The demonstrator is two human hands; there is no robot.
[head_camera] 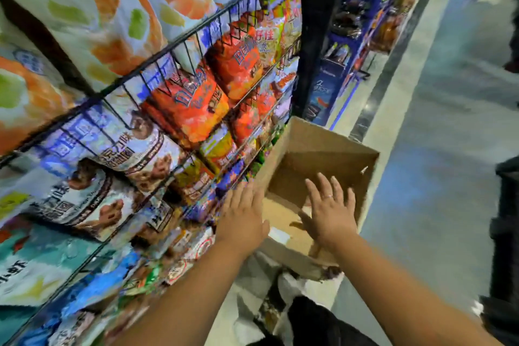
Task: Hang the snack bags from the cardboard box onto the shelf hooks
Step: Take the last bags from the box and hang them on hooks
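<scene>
An open cardboard box (pixel 345 146) stands on the floor against the shelf; its visible inside shows only bare brown bottom, no bags. My left hand (pixel 243 216) is spread flat at the box's left edge, next to the hanging bags, holding nothing. My right hand (pixel 331 211) hovers over the box opening with fingers apart, a ring on one finger, also empty. The wire shelf rack (pixel 179 45) fills the left side, hung with orange snack bags (pixel 191 104) and white and brown cookie bags (pixel 126 146).
Large shrimp-chip bags (pixel 112 8) hang at the upper left, blue and teal bags lower down. A black upright post (pixel 314 31) divides this rack from a blue shelf section (pixel 345 50) beyond. Grey aisle floor (pixel 438 149) lies on the right, dark items at its edge.
</scene>
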